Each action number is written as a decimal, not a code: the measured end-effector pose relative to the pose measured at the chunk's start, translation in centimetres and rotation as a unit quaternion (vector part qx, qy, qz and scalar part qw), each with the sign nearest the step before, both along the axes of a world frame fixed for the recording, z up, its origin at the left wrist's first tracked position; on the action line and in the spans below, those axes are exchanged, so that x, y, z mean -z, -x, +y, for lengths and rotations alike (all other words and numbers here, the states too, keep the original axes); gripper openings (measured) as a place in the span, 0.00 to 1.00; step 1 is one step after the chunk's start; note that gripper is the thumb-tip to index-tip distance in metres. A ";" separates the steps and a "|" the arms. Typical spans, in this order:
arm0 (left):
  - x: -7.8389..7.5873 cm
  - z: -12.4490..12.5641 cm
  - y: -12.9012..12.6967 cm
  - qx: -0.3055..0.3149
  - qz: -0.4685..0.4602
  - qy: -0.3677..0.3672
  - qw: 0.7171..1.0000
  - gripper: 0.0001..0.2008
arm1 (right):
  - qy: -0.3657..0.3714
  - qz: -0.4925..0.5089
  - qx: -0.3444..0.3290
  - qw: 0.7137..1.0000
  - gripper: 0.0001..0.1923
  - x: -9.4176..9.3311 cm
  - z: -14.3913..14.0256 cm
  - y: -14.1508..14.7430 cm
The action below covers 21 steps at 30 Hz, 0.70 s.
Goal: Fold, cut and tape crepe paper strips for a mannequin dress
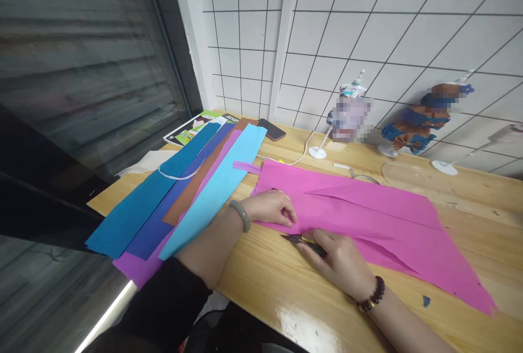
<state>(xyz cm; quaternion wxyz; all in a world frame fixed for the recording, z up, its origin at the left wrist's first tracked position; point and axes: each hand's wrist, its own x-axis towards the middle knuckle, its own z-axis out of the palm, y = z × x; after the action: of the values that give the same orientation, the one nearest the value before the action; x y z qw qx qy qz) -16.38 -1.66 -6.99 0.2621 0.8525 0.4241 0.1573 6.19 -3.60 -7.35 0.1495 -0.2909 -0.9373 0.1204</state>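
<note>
- Right hand [333, 257]: I have its fingers wrapped around a dark, pointed tool [314, 246]; its tip points to 9 o'clock, just off the near edge of the pink sheet. Exact kind of tool unclear.
- Left hand [273, 207]: at 10 o'clock from the right, fingers curled, resting on the sheet. I cannot tell whether the fingertips pinch anything.
- Pink sheet [368, 206]: flat on the table [253, 266], spreading from under the left hand towards 3 and 4 o'clock, creased.
- Pink strip [247, 166]: at 11 o'clock from the left hand, by the sheet's far corner.
- Coloured strips [220, 178]: fanned and overlapping at 9 o'clock; light blue uppermost, teal outermost. Pale loop [174, 178] across them.
- Phone [272, 129]: 12 o'clock from the left hand, beyond the strips' ends.
- Scrap [426, 300]: small, blue, 4 o'clock from the right hand.
</note>
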 end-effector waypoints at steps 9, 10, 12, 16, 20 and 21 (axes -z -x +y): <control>0.2 0.0 -0.1 -0.014 0.006 0.000 1.000 0.07 | -0.019 -0.008 0.003 1.000 0.14 -0.3 -0.1 1.2; 0.2 0.0 -0.1 -0.016 0.006 0.000 1.000 0.07 | -0.020 -0.005 0.002 1.000 0.14 -0.2 -0.1 1.3; 0.2 -0.1 -0.1 -0.017 0.004 0.000 1.000 0.06 | -0.016 0.002 -0.003 1.000 0.15 -0.2 -0.1 1.4; 0.2 -0.1 -0.1 -0.014 0.000 -0.001 1.000 0.06 | -0.001 0.007 -0.005 1.000 0.15 -0.2 -0.2 1.3; 0.2 -0.1 -0.1 -0.016 0.002 -0.003 1.000 0.06 | -0.013 -0.007 -0.002 1.000 0.14 -0.3 -0.4 1.3; 0.1 -0.1 -0.1 -0.014 0.001 -0.003 1.000 0.06 | -0.018 -0.009 -0.002 1.000 0.14 -0.3 -0.4 1.4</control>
<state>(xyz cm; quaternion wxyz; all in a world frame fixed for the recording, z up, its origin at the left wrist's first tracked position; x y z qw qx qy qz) -16.24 -1.73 -7.13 0.2568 0.8473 0.4361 0.1611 4.81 -4.02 -7.02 0.1458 -0.2872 -0.9413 0.1015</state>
